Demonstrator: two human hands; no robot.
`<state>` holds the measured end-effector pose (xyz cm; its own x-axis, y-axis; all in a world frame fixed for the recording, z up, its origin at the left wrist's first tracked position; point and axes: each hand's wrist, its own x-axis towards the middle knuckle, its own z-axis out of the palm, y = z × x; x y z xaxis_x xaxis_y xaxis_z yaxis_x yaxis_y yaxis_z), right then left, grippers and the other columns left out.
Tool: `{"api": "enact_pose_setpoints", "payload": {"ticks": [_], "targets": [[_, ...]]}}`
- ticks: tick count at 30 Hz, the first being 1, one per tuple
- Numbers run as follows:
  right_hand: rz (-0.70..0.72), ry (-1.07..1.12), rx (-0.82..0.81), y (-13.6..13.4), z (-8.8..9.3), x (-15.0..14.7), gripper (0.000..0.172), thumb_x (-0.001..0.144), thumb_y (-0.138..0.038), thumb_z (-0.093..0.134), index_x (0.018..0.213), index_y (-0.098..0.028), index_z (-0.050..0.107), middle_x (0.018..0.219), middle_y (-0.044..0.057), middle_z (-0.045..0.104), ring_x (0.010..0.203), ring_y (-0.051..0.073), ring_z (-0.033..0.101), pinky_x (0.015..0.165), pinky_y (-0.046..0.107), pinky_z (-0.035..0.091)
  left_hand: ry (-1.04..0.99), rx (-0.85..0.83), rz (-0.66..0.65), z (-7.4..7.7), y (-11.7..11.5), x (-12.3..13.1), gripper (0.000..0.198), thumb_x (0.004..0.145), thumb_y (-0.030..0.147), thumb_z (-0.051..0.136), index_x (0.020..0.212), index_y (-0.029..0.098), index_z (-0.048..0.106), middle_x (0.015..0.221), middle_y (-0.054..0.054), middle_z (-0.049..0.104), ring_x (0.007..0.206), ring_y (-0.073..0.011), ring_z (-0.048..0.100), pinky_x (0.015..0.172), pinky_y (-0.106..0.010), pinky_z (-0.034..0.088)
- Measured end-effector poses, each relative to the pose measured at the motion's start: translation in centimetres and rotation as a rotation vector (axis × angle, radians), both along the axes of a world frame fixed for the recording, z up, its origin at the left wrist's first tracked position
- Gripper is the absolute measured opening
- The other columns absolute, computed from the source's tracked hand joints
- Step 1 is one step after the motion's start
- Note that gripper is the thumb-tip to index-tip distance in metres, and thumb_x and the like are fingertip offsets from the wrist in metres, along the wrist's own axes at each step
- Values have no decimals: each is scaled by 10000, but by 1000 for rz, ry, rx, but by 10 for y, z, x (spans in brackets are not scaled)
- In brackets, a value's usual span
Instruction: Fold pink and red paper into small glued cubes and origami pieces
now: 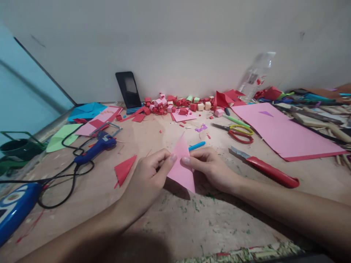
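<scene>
A piece of pink paper [181,170] is held up over the middle of the table, one corner pointing up and another down. My left hand [153,171] pinches its left edge between thumb and fingers. On the right edge, my right hand [212,168] grips it the same way, thumb on the near face. Behind my right hand a blue pen-like stick [197,145] shows in part; whether the hand touches it I cannot tell. A folded red paper triangle [124,170] lies just left of my left hand.
Right of my hands lie yellow-and-red scissors [237,132], a red-handled knife [270,170] and large pink sheets [285,133]. To the left is a blue glue gun [94,149] with its black cord. Small paper cubes [181,104], a phone [128,89] and a plastic bottle [256,78] line the wall.
</scene>
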<state>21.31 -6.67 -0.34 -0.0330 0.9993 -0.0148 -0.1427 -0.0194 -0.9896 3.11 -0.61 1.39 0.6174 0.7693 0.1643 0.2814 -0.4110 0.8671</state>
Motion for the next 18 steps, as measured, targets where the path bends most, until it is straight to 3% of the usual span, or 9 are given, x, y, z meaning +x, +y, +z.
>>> {"api": "enact_pose_setpoints", "payload": {"ticks": [5, 13, 18], "targets": [[56, -49, -49, -1, 0, 0, 425, 768, -498, 838, 675, -124, 660, 650, 6, 526, 593, 107, 427, 549, 259, 325, 26, 4, 21, -3, 6, -3, 391, 1016, 443, 524, 717, 192, 547, 670, 45, 477, 642, -131, 460, 607, -279, 339], [60, 0, -57, 0, -1, 0, 457, 751, -513, 859, 603, -145, 632, 594, -10, 525, 548, 91, 409, 518, 252, 324, 26, -55, 6, -1, 4, -5, 415, 1018, 498, 524, 741, 193, 583, 687, 27, 503, 657, -144, 478, 605, -273, 362], [106, -47, -48, 0, 0, 3, 507, 799, -614, 806, 667, -141, 679, 632, 4, 578, 577, 103, 449, 526, 248, 368, 11, -21, 14, -1, 4, -5, 406, 1012, 452, 538, 704, 188, 553, 656, 33, 470, 618, -129, 451, 566, -259, 355]]}}
